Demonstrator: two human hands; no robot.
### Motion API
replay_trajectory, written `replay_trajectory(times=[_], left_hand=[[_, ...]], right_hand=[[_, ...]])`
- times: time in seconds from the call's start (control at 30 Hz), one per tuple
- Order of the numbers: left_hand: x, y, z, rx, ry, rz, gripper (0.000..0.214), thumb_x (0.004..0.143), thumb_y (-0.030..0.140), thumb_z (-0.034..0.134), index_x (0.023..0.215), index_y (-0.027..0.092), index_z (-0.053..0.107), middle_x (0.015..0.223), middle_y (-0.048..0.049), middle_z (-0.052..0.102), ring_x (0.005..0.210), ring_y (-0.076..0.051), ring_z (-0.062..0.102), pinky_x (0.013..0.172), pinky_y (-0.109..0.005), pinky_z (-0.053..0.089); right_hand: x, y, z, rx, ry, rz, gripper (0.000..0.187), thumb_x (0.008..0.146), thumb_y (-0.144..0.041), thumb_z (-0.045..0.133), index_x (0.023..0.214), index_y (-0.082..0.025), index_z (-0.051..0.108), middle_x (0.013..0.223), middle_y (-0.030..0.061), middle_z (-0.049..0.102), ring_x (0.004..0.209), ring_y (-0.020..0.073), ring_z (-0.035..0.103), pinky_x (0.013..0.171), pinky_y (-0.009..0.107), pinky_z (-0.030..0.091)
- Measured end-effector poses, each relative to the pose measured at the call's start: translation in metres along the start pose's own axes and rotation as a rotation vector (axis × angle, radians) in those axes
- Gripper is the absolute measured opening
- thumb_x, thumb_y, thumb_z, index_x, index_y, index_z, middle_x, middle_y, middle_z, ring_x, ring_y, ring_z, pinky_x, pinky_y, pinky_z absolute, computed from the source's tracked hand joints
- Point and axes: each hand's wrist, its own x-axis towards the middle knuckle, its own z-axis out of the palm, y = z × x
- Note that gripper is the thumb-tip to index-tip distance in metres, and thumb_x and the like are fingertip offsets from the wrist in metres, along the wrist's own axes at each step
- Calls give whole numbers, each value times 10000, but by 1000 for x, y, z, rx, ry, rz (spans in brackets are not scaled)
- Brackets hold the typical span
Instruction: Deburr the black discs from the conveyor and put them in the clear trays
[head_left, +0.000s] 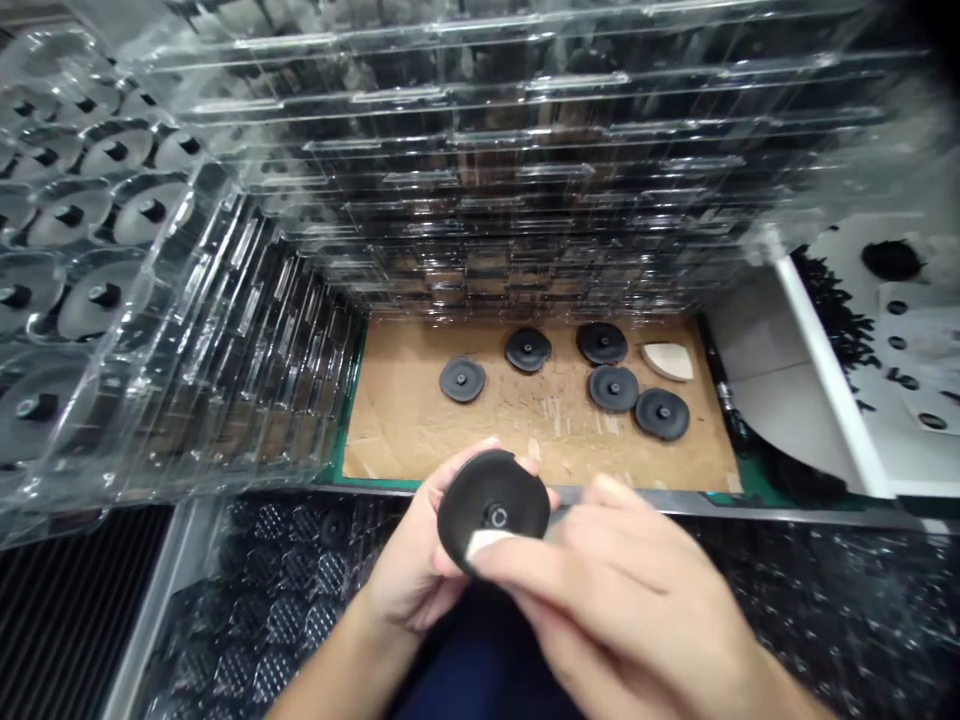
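My left hand [409,560] grips a round black disc [469,495] by its edge, its short central post facing me. In my right hand [622,590] a small white pad [486,541] is pinched between thumb and fingers, pressed against the disc's face just below the post. Most of the pad is hidden by the fingertips. Beyond my hands, several similar dark discs lie post-up on a cardboard sheet [420,440], one grey disc [462,380] nearest on the left. A cream wedge-shaped pad [667,361] rests at the sheet's right end.
Tall stacks of clear plastic trays [465,150] wall off the back. Another tray stack [247,330] stands left, its top tray [112,215] filled with discs. To the right, a white box [825,380] adjoins small black parts [840,310]. More clear trays [277,590] lie below the table edge.
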Motion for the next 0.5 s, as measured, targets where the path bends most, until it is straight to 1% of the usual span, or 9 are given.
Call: replay_trajectory(times=[0.07,0.13,0.17,0.23,0.27,0.33,0.4,0.47,0.5], left_hand=[[-1,1,-2,-74,-60,19,626,471,368,902,1054,281,692,1025,-4,741,933,-190,692,901,-284,516],[-1,2,-1,-80,-82,23,633,501,369,892,1088,254,686,1023,-16,740,951,-178,688,896,-248,509],[-1,2,0,-56,-73,16,671,491,387,893,1110,241,679,1029,-24,735,968,-187,681,912,-256,501],[-3,3,2,4,-39,-2,681,511,401,882,1134,232,667,1060,-29,721,1010,-218,663,968,-319,474],[-4,5,3,31,-23,-6,636,548,400,863,1129,229,669,1072,-28,715,1033,-235,654,991,-360,457],[-5,8,4,78,-28,-8,543,595,413,830,1077,206,690,1043,-30,719,1043,-262,651,999,-406,445],[-6,10,4,96,-57,-22,500,605,461,812,1004,175,715,932,-33,734,968,-262,679,941,-401,487],[-5,10,4,107,-45,-40,445,578,428,836,921,161,741,823,-25,738,875,-242,698,870,-368,526],[-5,10,4,108,-16,-37,393,590,391,836,899,164,749,804,-19,739,859,-238,700,851,-364,535]], right_hand=[[-8,2,-9,-67,-38,72,212,881,-92,526,1030,-177,650,697,-20,647,595,120,550,622,302,399],[-7,4,-14,-168,-7,116,224,886,-96,527,1070,-157,639,709,-7,642,590,124,527,606,311,371],[-4,5,-15,-227,29,111,230,898,-104,513,1085,-150,638,713,2,641,595,130,516,615,321,357],[7,9,-14,-294,73,16,234,930,-133,469,1063,-161,660,688,6,629,603,143,493,639,342,331],[14,12,-13,-272,62,-57,248,946,-147,446,1025,-183,678,665,-1,617,605,145,483,644,343,324],[25,17,-9,-153,-26,-160,294,963,-155,412,963,-224,698,669,-12,615,619,141,478,646,331,323],[32,19,-6,-98,-86,-125,316,962,-136,400,965,-225,702,727,-6,637,642,138,485,642,317,325],[34,16,-1,-160,-52,-50,309,963,-140,409,948,-208,710,723,1,641,637,139,476,628,318,311],[35,14,1,-168,-58,-53,300,969,-166,421,929,-214,714,692,-7,633,625,138,471,617,318,305]])
